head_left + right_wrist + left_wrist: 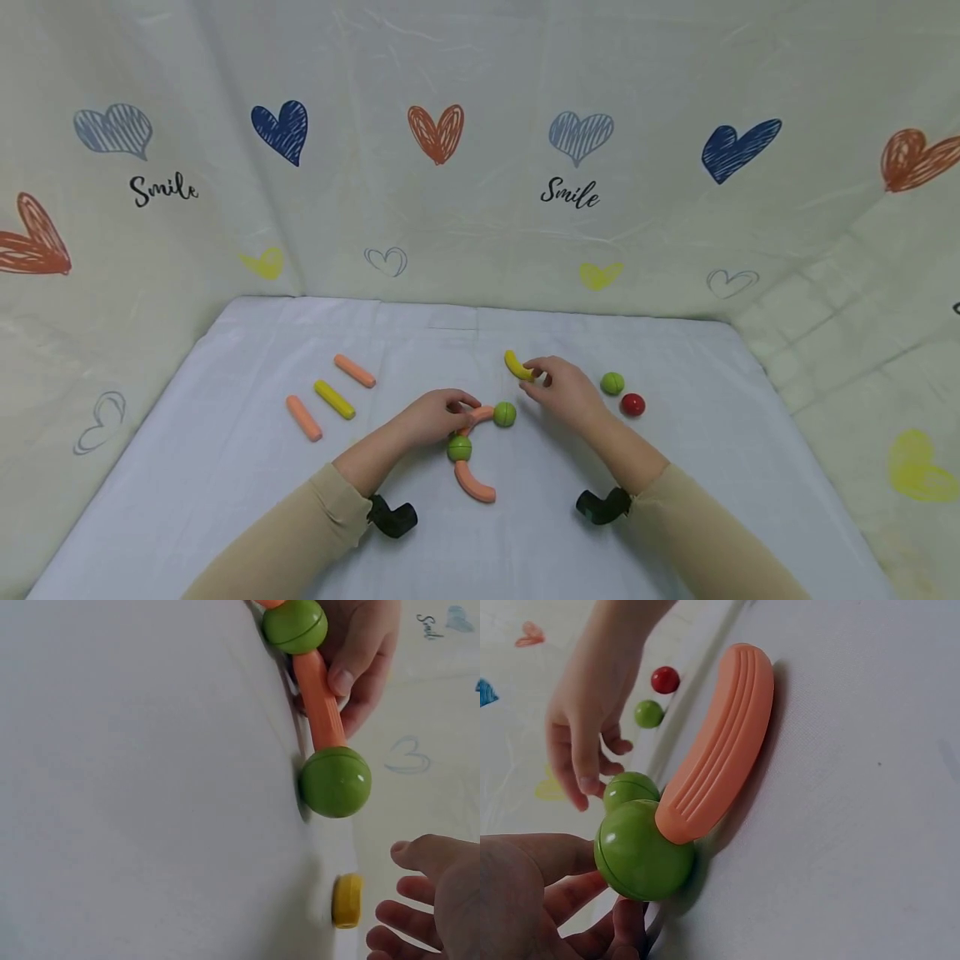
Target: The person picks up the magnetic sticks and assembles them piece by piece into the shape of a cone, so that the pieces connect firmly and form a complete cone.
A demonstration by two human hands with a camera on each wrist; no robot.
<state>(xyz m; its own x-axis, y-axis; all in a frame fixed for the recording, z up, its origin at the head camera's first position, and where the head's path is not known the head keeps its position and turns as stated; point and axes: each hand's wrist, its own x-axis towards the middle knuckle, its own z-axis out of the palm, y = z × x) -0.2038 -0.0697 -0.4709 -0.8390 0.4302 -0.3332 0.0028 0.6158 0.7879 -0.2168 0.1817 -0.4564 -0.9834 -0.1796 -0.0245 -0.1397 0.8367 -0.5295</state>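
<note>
My left hand point(437, 418) pinches a curved orange rod point(321, 705) of a toy building set, its thumb along the rod's side. The rod joins two green balls, one at the far right end point(505, 414) and one nearer point(460, 448). From the nearer ball a second curved orange rod point(724, 742) reaches toward the front edge. Beside a short curved yellow rod point(516, 365), my right hand point(567, 393) has its fingers spread. The right wrist view shows a gap between those fingers and the yellow rod point(346, 901).
Right of my right hand lie a loose green ball point(612, 383) and a red ball point(633, 405). At left rest two straight orange rods point(355, 371) point(303, 417) and a straight yellow rod point(334, 400). A white cloth point(225, 500) covers the table.
</note>
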